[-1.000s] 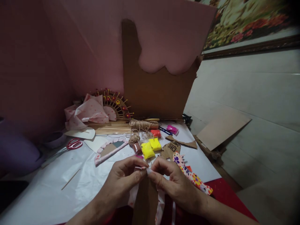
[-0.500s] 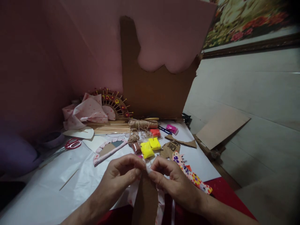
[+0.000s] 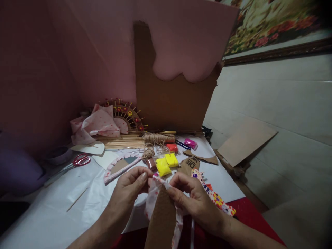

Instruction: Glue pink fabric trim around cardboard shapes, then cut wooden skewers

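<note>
A brown cardboard piece (image 3: 161,219) with a pointed top stands upright in front of me. Pale pink dotted fabric (image 3: 153,197) wraps its edges, loose along the upper left side. My right hand (image 3: 193,197) pinches the piece near its tip, thumb over the fabric-covered right edge. At the upper left of the tip, my left hand (image 3: 132,188) has thumb and forefinger closed at the fabric's loose edge. Just beyond the fingers lie yellow clay packets (image 3: 163,166) and a brown packet (image 3: 151,164).
Red-handled scissors (image 3: 81,159) and a fabric-edged half-round piece (image 3: 121,167) lie on the left. A twine roll (image 3: 158,138), bamboo sticks (image 3: 121,142) and a decorated fan (image 3: 129,113) sit at the back. A flower-patterned strip (image 3: 216,199) lies to the right, near cardboard scraps (image 3: 189,165).
My left hand has drawn left and slightly up from the tip, with its fingers apart from the right hand's. The fabric on the left side is now spread open. My right hand stays nearly still.
</note>
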A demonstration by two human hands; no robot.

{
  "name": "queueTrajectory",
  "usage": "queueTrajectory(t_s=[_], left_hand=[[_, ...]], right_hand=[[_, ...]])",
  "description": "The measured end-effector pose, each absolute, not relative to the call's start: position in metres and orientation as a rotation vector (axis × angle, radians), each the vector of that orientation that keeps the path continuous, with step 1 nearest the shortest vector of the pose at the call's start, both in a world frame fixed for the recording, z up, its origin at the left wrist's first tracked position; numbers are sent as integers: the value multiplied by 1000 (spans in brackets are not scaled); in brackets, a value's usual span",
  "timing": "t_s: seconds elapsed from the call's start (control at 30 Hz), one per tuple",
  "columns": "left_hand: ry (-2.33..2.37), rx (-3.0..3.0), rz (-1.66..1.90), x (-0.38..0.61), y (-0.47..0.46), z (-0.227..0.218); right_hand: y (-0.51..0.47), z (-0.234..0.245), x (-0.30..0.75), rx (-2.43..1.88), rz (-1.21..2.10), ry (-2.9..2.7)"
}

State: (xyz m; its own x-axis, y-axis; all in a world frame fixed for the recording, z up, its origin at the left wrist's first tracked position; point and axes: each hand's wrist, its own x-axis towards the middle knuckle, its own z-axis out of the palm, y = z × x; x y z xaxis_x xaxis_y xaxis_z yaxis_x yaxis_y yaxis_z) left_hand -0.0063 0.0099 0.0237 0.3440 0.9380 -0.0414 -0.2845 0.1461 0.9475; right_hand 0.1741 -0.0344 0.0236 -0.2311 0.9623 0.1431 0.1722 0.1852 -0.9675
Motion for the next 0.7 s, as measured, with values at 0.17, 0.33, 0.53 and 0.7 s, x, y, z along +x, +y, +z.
queueTrajectory(t_s=[0.17,0.33,0.53,0.7], left_hand=[[774,961,1030,-6,10,25],[805,973,1051,-7,10,27],[878,1109,1048,-7,7,26],[821,1148,929,-6,6,24]], right_hand=[[-33,23,173,-1088,1167,-1553],[-32,22,173,-1087,1178,-1549],[-31,22,173,-1066,1169,-1538],[-31,20,173,-1079,1150,-1551]])
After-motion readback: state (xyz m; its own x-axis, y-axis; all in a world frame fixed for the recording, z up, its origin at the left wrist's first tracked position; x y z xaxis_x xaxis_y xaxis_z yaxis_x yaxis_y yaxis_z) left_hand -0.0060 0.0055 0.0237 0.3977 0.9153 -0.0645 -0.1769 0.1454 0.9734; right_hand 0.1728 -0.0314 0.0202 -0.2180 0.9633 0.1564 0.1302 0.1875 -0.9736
